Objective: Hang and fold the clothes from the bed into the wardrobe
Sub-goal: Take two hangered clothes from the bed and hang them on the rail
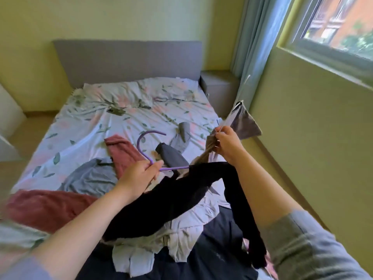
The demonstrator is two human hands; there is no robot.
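Note:
My left hand (141, 174) grips a purple hanger (141, 146) at its neck, the hook curving up over the bed. Black tights (181, 199) drape across the hanger's bar and hang down below my right forearm. My right hand (228, 144) pinches a bunch of thin fabric and another hanger carrying a grey garment (245, 123), held up at the bed's right side. Other clothes lie on the bed (84, 126): a maroon piece (123, 152), a grey top (90, 176), a dark grey piece (171, 156) and a pale lilac garment (193, 225).
A grey headboard (129, 59) backs the floral sheet. A grey bedside box (220, 85) and a blue curtain (254, 47) stand at the right, under a window (339, 23). A narrow floor strip runs between bed and right wall. A dark blanket (212, 259) covers the near end.

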